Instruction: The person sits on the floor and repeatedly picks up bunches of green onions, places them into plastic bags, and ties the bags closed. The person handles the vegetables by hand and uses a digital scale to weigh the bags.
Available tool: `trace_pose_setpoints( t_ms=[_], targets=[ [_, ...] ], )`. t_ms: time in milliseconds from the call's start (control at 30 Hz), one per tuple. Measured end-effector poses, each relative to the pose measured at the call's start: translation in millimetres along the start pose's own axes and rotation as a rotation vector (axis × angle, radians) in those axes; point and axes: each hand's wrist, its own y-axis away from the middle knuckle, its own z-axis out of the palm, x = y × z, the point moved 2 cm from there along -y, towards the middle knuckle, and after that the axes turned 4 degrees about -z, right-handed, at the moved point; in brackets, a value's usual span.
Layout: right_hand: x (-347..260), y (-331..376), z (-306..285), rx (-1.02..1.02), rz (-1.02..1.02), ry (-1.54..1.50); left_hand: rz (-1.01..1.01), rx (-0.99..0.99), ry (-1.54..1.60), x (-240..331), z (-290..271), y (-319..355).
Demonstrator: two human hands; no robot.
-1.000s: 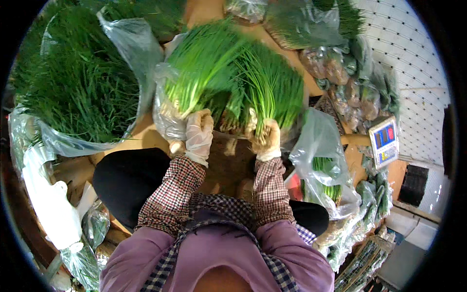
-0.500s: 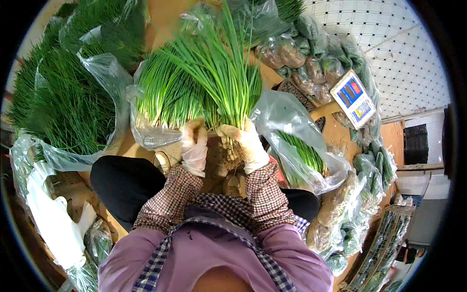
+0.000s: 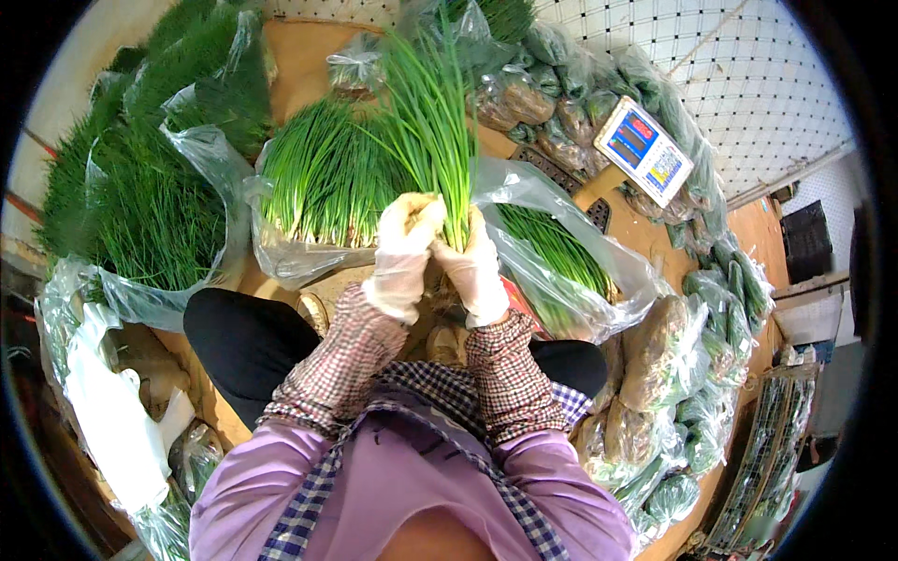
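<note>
Upright in my right hand (image 3: pixel 475 271) is a bunch of thin green scallions (image 3: pixel 435 131), gripped near its lower end. My left hand (image 3: pixel 402 257) is beside it on the left, fingers curled in at the stalks; what they pinch, if anything, is hidden. White gloves cover both hands. Behind and to the left, a clear plastic bag (image 3: pixel 281 265) lies open around a wide row of scallions (image 3: pixel 327 178) with pale bases. To the right, another open clear bag (image 3: pixel 613 252) holds more scallions (image 3: pixel 552 243). The roots of the held bunch are out of sight behind my hands.
A large heap of greens (image 3: pixel 159 215) in plastic fills the left side. White plastic bags (image 3: pixel 112 402) lie below it. A scale display (image 3: pixel 645 150) stands at the right. Several bagged vegetables (image 3: pixel 655 365) line the right edge. My knees flank the work area.
My left hand has moved up and right, against the bunch. The bunch stands more upright, and its roots, visible before, are now covered. My view has shifted slightly.
</note>
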Motion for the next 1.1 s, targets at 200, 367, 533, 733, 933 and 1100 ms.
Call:
trace_pose_setpoints(
  t_ms=[200, 367, 533, 733, 933, 1100],
  targets=[
    [-11, -15, -38, -0.114, -0.264, 0.469, -0.510, -0.140, -0.016, -59, -88, 0],
    [-45, -15, -38, -0.047, -0.633, 0.790, 0.146, -0.326, -0.054, -70, 6, -32],
    [-29, -23, -78, -0.038, -0.897, 0.646, 0.229, -0.097, 0.288, -50, 109, -66],
    [134, -17, -197, -0.354, -0.277, 0.722, -0.084, -0.738, -0.038, 0, 70, -143],
    [160, -3, -247, -0.412, 0.454, 1.418, -0.052, -0.458, -0.294, 49, 99, -118],
    [137, 19, -233, -0.704, 0.539, 1.417, -0.050, -0.496, -0.302, 41, 98, -122]
  ],
)
